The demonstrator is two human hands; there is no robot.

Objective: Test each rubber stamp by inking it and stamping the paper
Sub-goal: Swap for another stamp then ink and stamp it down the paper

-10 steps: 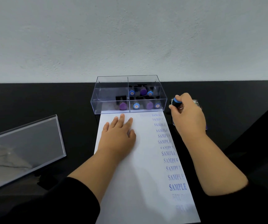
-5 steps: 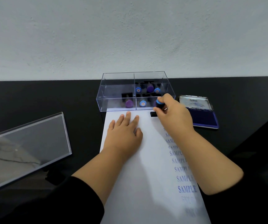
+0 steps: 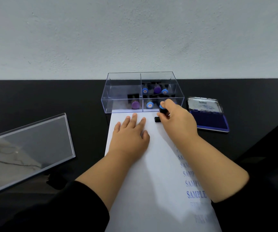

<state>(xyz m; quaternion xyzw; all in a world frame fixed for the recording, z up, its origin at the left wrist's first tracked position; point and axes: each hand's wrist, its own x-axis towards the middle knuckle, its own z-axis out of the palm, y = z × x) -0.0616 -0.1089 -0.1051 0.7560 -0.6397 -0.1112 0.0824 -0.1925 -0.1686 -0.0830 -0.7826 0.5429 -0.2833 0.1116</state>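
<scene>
Under right hand (image 3: 176,121): stamp (image 3: 161,113) (seemingly touching paper (image 3: 151,164)).

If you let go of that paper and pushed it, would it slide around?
Probably. The paper looks thin and lies on a smooth black table, so it likely slides easily. The left hand pressing flat on it suggests it shifts. Lifted, it would likely flop.

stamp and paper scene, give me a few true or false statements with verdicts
1. The right hand grips a blue-topped stamp at the far end of the paper. True.
2. The left hand is lifting the paper. False: it lies flat on it, fingers straight.
3. The ink pad is closed. False: its lid stands open.
4. The clear box has its lid on. False: it is open-topped, and a clear lid lies to the left.
5. Blue SAMPLE prints run along the paper's right side. True.
</scene>
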